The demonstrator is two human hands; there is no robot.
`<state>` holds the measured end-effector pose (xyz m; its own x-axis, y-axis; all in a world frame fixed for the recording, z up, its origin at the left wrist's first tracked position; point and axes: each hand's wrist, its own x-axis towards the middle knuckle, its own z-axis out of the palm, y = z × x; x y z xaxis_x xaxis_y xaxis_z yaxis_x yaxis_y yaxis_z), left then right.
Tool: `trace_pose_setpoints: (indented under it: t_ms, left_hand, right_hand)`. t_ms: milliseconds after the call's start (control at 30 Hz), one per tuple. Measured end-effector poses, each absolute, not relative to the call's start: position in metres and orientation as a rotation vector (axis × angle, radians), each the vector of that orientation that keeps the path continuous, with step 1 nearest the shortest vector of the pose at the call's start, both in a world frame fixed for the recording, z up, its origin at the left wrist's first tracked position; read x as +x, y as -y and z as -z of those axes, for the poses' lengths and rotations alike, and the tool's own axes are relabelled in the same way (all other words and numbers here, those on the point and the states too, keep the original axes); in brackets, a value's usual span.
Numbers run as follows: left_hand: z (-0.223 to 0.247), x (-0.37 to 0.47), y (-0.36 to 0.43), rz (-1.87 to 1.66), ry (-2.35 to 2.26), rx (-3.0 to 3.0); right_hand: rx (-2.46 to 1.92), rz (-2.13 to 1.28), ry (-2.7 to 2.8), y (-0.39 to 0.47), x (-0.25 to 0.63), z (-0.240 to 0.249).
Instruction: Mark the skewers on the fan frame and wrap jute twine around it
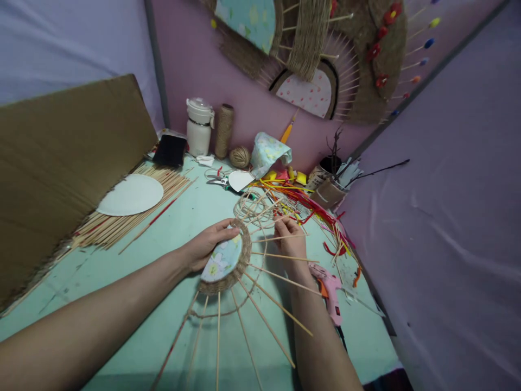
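Note:
My left hand (pixel 209 241) grips a half-round craft piece (pixel 226 258), its thumb on the upper end. The piece has a flowered light-blue fabric face and a brown twine border, with several thin wooden sticks (pixel 280 312) fanning out from its curved edge. A strand of twine (pixel 254 282) runs across the sticks in an arc, from a knot near the lower left stick up toward my right hand (pixel 288 239). The right fingers are pinched together by the upper sticks, near the strand's end; exactly what lies between the fingertips is hidden.
A pink glue gun (pixel 331 293) lies by my right forearm. Behind the hands are coiled cord (pixel 254 209), pruning shears (pixel 222 182), a twine ball (pixel 240 157) and colored strips (pixel 293 193). Left are wooden sticks (pixel 142 214), a white oval (pixel 132 195) and upright cardboard (pixel 73 157).

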<state>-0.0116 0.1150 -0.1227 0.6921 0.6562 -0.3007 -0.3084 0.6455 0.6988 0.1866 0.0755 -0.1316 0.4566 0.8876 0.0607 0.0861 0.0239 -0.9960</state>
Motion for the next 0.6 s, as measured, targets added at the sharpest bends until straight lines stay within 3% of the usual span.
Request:
trace_pose_setpoints:
  t_ms: [200,600]
  left_hand:
    - [0.123,-0.010,-0.113,-0.537,-0.590,0.693]
    - [0.122,-0.010,-0.112,-0.504,-0.564,0.735]
  right_hand:
    - [-1.088,-1.433,0.774,-0.066,0.176,0.118]
    - [-1.072,-1.535,0.725,-0.065,0.179,0.125]
